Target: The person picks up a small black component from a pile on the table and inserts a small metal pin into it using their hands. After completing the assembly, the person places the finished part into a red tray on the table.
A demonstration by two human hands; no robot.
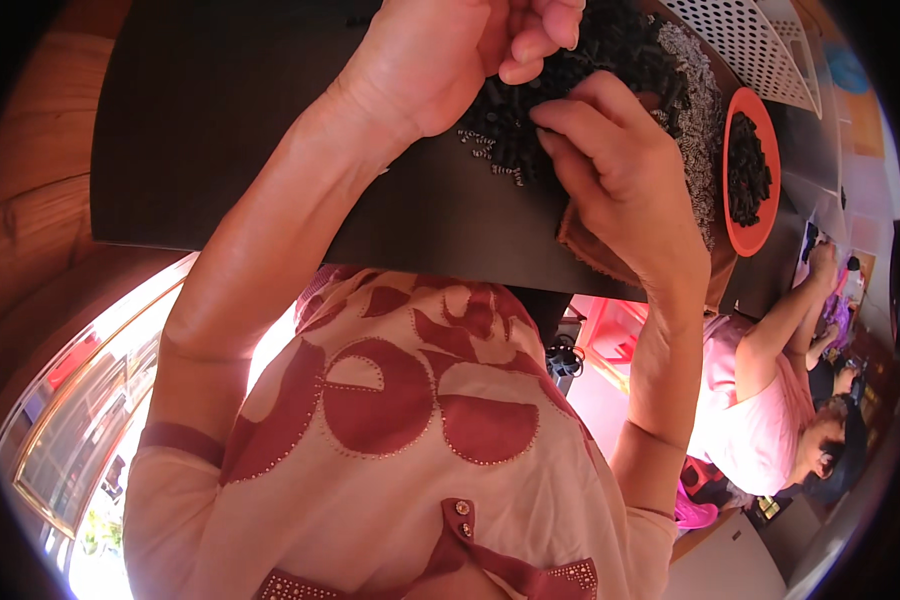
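My left hand (470, 50) is held above the table at the top edge, palm partly turned up and fingers curled in. Its far side is cut off by the frame, and whatever it may hold is hidden. Just to its right, my right hand (620, 165) has thumb and forefinger closed together over a heap of small black parts (515, 140). I cannot make out anything between those fingertips. Small silver coil springs (697, 110) lie in a band right of the black heap. A few more springs (507, 174) are scattered at its near edge.
An orange bowl (735, 222) of black pieces stands at the right, near a white perforated basket (745, 45). Brown cloth (595, 250) lies at the edge of the dark table (210, 130), under my right wrist. Another person in pink (760, 420) sits on the right.
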